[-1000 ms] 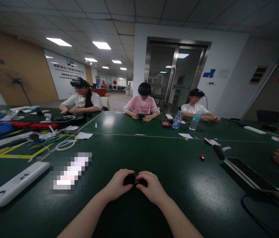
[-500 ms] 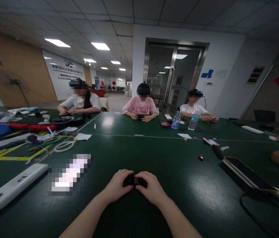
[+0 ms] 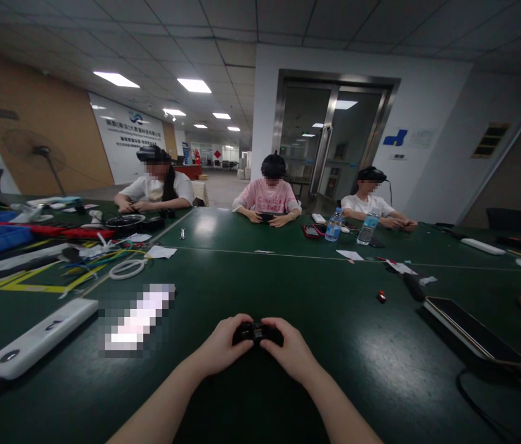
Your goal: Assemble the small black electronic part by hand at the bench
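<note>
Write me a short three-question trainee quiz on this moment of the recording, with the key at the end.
1. True or false: the left hand and the right hand both have their fingers on the small black object.
2. Multiple choice: which of these lies on the table to the right of both hands?
A) the blue bin
B) the coil of white cable
C) the small red object
3. Count: how many bottles stand on the far part of the table?

Key: 1. True. 2. C. 3. Two, side by side.
</note>
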The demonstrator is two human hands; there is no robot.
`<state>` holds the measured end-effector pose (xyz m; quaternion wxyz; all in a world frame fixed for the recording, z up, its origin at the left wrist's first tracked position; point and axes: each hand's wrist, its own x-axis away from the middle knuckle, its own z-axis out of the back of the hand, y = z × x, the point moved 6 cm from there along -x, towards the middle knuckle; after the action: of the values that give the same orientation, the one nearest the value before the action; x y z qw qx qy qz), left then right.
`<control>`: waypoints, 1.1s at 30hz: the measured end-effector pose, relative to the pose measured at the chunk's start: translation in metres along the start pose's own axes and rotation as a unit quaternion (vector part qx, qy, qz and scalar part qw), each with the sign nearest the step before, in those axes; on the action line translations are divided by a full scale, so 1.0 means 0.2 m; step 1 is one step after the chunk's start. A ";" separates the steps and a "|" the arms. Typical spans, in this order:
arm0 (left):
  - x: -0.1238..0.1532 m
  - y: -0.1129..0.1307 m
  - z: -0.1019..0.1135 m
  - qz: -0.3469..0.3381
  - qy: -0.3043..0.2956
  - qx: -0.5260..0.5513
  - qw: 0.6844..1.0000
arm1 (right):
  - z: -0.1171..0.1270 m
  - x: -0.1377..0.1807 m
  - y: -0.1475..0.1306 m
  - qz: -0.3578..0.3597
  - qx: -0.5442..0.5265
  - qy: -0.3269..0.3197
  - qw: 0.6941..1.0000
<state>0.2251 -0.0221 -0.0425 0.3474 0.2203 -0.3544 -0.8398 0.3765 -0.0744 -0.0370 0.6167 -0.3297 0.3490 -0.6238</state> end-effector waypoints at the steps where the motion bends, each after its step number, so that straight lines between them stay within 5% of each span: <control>1: 0.00 0.00 0.00 0.000 -0.003 0.019 1.000 | 0.00 0.00 -0.01 0.003 -0.010 0.001 1.000; 11: -0.02 0.02 -0.06 0.028 -0.052 0.310 0.949 | 0.01 -0.02 0.00 0.030 -0.108 0.014 0.994; 33: -0.03 0.00 -0.07 0.024 -0.070 0.368 0.927 | 0.01 -0.01 -0.01 0.023 -0.138 0.008 0.990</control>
<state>0.2374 -0.0246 -0.0505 0.2362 0.2650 -0.6666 -0.6554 0.3778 -0.0730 -0.0340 0.5767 -0.3983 0.4445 -0.5578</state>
